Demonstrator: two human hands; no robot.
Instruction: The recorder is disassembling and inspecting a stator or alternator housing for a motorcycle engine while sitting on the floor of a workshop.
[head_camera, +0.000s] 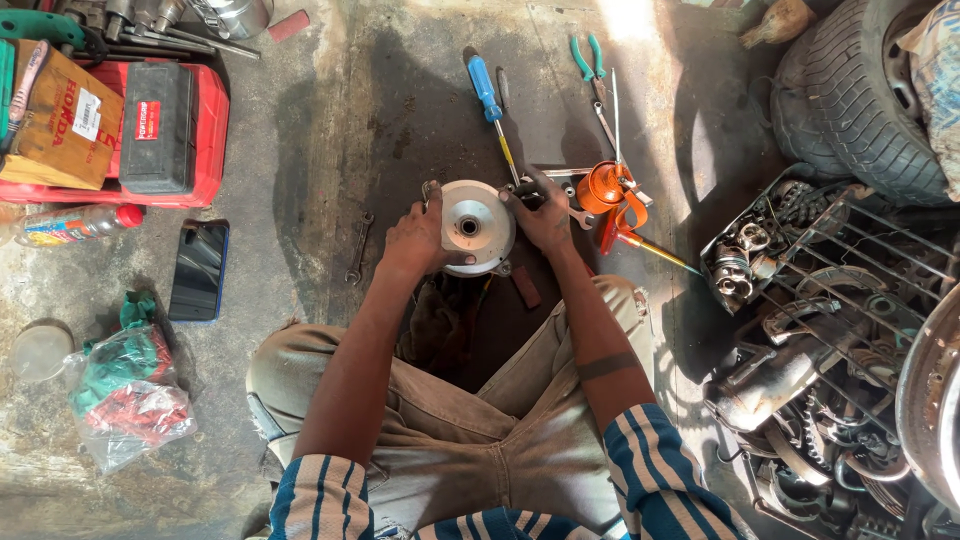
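Observation:
A round silver metal drum part (474, 225) with a dark centre hole sits on the oily concrete floor in front of my crossed legs. My left hand (418, 238) grips its left rim. My right hand (541, 214) holds its right edge, fingers curled over a small dark piece there. A blue-handled screwdriver (489, 96) lies just beyond, its shaft pointing down toward the drum.
An orange oil can (606, 190) and pliers (588, 60) lie to the right. A small wrench (358, 249) rests left of the drum. Red toolbox (205, 140), phone (199, 270), plastic bottle (75, 225), bag of cloth (128, 392) at left. Tyre (855, 95) and crate of scrap parts (800, 290) at right.

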